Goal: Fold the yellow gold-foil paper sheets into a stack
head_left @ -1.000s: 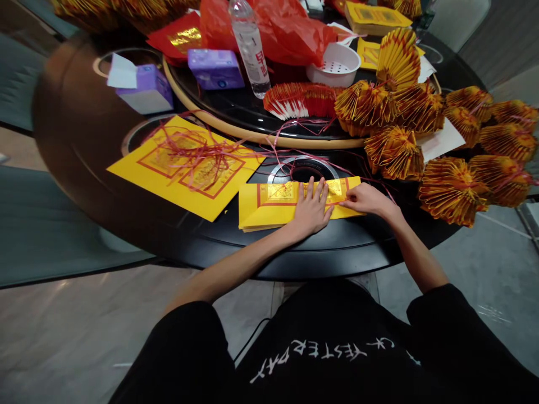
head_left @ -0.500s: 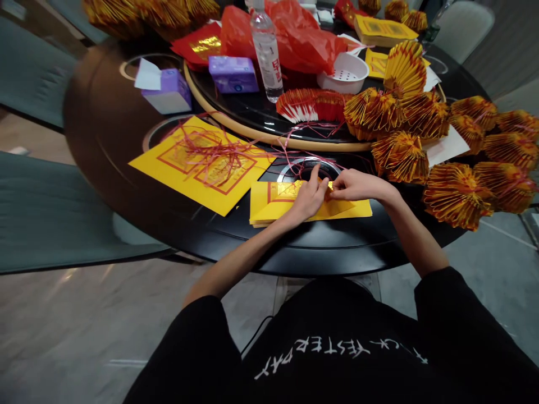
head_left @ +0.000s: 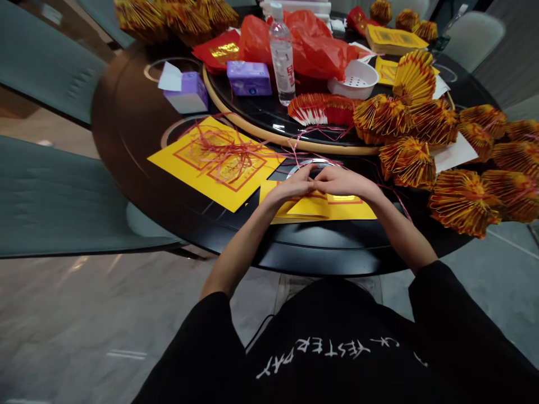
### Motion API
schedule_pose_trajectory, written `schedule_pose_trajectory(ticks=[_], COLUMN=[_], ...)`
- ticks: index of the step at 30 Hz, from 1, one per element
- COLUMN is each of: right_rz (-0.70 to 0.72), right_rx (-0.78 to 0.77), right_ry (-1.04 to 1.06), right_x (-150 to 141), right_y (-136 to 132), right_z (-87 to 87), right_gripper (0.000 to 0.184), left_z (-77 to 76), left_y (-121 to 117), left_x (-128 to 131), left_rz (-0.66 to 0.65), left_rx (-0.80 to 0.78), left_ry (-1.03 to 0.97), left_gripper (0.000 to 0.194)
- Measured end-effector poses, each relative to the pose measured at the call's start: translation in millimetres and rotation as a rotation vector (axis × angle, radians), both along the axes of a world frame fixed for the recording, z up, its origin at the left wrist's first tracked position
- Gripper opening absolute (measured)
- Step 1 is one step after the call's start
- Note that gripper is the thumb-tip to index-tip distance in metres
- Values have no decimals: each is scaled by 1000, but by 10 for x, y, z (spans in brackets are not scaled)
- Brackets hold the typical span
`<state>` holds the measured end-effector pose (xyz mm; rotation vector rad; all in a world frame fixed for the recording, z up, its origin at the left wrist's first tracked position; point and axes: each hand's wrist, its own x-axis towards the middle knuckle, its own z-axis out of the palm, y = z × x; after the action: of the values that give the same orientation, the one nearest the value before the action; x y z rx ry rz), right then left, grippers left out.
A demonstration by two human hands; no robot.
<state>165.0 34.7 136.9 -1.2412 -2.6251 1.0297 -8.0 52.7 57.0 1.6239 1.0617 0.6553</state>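
Note:
A stack of yellow joss paper (head_left: 353, 212) with gold and red printing lies at the table's near edge. My left hand (head_left: 300, 182) is curled over its left half, pinching a folded flap of the top sheet that stands up a little. My right hand (head_left: 343, 182) comes in from the right, fingers bent onto the same sheet, its fingertips meeting those of my left. The hands hide the middle of the sheet and part of the fingertips. To the left, a larger yellow sheet (head_left: 189, 159) carries a tangle of pink-red strings (head_left: 229, 152).
Fan-folded paper bundles (head_left: 463, 196) crowd the right side. On the turntable (head_left: 261, 133) stand a water bottle (head_left: 282, 62), a purple tissue pack (head_left: 249, 79), a white perforated bowl (head_left: 356, 81), a red plastic bag (head_left: 320, 47) and red-white folded papers (head_left: 322, 109). Another tissue pack (head_left: 189, 92) stands left.
Both hands have left the flat pressing and right-end grip and come together over the paper's middle. A flap at the left now stands folded. The view has shifted left.

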Motion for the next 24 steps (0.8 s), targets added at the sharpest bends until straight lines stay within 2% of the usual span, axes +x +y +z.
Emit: schedule_pose_trajectory(ticks=[3, 7, 11, 14, 18, 24], right_rz=[-107, -198, -261, -235, -171, -95], right_rx=[53, 130, 255, 362, 480, 547], right_ry=[211, 384, 504, 514, 440, 382], right_x=[79, 150, 141, 108, 82, 99], right_y=[99, 188, 109, -8, -98, -107], right_z=[-236, -661, -1053, -1265, -1432, -1470], right_gripper=[40, 46, 43, 41, 43, 43], left_z=[57, 127, 150, 188, 223, 113], left_y=[23, 53, 96, 109, 129, 224], left_x=[-122, -235, -297, -355, -455, -565], left_rz=[-67, -127, -114, -113, -120, -169], left_rx=[-90, -199, -202, -196, -210, -205], left_ry=[75, 143, 208, 244, 299, 321], left_gripper=[71, 77, 81, 80, 79, 76])
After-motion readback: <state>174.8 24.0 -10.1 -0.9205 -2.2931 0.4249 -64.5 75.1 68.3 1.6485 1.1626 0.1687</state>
